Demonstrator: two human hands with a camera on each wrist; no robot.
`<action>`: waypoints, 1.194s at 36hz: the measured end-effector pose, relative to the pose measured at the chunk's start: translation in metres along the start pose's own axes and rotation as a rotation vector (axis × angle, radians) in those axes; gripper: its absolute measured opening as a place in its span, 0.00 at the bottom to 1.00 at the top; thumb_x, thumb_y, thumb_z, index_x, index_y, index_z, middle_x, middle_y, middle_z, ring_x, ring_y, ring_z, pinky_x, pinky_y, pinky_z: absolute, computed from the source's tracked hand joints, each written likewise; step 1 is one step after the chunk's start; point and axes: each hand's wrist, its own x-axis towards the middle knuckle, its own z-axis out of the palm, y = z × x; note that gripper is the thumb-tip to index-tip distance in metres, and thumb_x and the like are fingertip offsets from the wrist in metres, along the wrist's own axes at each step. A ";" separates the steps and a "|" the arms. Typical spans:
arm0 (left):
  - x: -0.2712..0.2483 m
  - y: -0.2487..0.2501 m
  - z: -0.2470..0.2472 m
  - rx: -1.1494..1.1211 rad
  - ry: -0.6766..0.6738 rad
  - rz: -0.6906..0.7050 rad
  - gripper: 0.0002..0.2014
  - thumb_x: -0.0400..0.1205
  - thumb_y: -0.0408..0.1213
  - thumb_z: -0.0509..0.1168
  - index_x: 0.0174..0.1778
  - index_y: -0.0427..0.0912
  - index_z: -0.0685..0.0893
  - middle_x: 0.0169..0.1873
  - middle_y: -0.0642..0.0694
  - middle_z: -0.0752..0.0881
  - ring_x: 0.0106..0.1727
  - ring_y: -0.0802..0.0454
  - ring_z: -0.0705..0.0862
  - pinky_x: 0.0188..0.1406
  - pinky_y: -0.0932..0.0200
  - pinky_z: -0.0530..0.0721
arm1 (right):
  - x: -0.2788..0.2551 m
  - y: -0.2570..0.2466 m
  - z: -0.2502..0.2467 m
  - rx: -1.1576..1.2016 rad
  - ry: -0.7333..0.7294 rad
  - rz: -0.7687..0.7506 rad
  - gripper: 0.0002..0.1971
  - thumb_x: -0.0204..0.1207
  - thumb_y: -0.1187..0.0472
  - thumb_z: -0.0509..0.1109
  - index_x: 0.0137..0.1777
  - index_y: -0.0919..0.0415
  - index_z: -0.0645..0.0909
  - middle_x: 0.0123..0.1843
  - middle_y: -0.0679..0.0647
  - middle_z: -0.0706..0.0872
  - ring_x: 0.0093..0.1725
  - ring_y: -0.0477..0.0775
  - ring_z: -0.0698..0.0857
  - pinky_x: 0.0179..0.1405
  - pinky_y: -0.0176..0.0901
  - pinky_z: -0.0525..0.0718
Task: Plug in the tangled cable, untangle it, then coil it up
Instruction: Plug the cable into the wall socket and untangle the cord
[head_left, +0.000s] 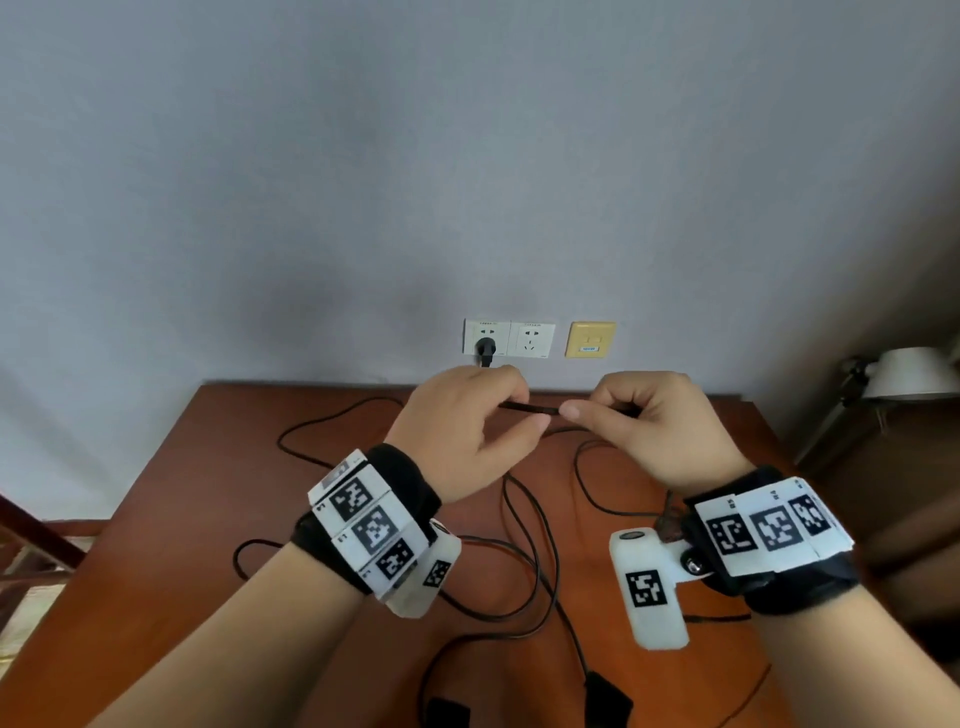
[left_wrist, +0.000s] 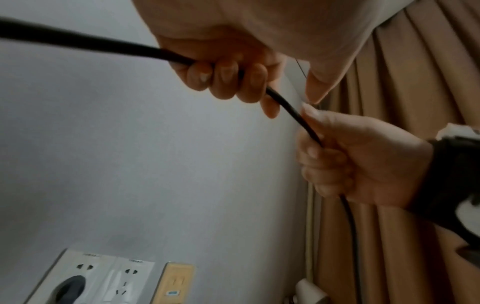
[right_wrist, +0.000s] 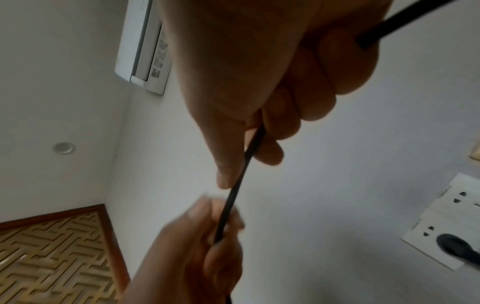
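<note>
A: Just below the middle of the head view, both hands grip the cable. The left hand has its fingers curled round it; the right hand pinches it between thumb and curled fingers. A short straight run shows between them, above the desk.

B: And the plug?

A: Seated in the left socket, centre of the frame, so that step looks done. The rest of the cable lies in loose loops on the desk, lower centre, crossing itself in several places.

B: So this is the untangling. How would you do it well?

A: I'd work outward from the plug end. Let one hand hold lightly as a guide and the other draw the cable through, so twists run toward the free end.

B: And where the loops cross?

A: Lift the strand over, don't pull it tight; a hard pull could turn a crossing into a knot or tug at the plug.

B: Is the free end visible?

A: Dark blocks sit at the bottom edge, but I can't tell what they are.
</note>
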 end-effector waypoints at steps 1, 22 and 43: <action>-0.001 -0.004 -0.002 -0.002 -0.002 -0.001 0.14 0.78 0.54 0.60 0.39 0.47 0.82 0.26 0.55 0.77 0.30 0.56 0.72 0.30 0.58 0.72 | -0.001 0.002 -0.004 0.009 0.008 0.020 0.17 0.69 0.47 0.75 0.25 0.57 0.81 0.20 0.47 0.76 0.24 0.41 0.72 0.26 0.33 0.70; 0.000 -0.034 -0.008 0.231 0.065 -0.408 0.13 0.81 0.46 0.57 0.59 0.55 0.82 0.51 0.51 0.82 0.57 0.45 0.79 0.58 0.48 0.73 | 0.008 0.014 0.003 -0.141 -0.021 -0.078 0.08 0.80 0.54 0.65 0.45 0.53 0.85 0.35 0.47 0.86 0.38 0.46 0.84 0.41 0.46 0.82; -0.007 -0.005 0.018 -0.005 -0.030 -0.081 0.16 0.80 0.50 0.55 0.42 0.45 0.84 0.31 0.51 0.83 0.34 0.52 0.79 0.36 0.50 0.77 | 0.001 0.012 0.014 -0.116 -0.079 -0.136 0.13 0.75 0.42 0.67 0.38 0.50 0.82 0.28 0.48 0.84 0.27 0.50 0.82 0.29 0.54 0.82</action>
